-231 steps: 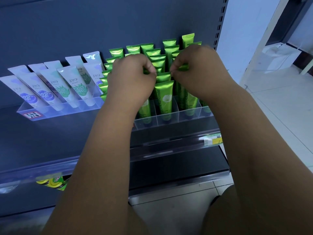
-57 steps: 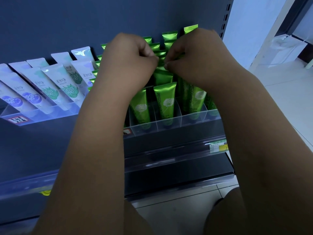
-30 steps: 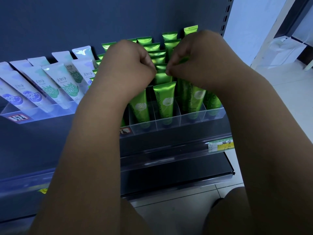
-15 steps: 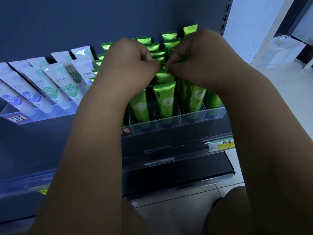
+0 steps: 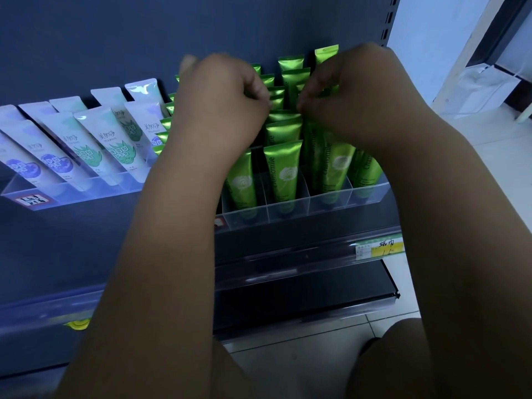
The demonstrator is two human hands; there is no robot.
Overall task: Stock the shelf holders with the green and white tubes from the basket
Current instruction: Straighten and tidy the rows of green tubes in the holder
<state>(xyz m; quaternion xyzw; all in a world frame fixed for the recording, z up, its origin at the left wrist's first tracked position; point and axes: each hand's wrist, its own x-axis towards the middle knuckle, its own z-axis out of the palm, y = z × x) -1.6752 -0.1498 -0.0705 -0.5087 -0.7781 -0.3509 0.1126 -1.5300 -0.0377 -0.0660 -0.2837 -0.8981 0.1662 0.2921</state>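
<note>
Several shiny green tubes stand in rows in a clear divided holder on the shelf. My left hand and my right hand hover over the middle rows, knuckles up and fingers curled. Their fingertips almost meet and pinch at the crimped tops of green tubes; the grip itself is mostly hidden under the hands. White tubes with green and purple prints lean in a second clear holder to the left. The basket is not in view.
A dark back panel rises behind the tubes. Below the holders runs a clear shelf rail with a yellow price label, and a dark lower shelf sits under it. Pale tiled floor lies to the right.
Both hands have stayed over the green rows, working at the tube tops. My left hand has shifted slightly up and left, so a fingertip now shows at its far side.
</note>
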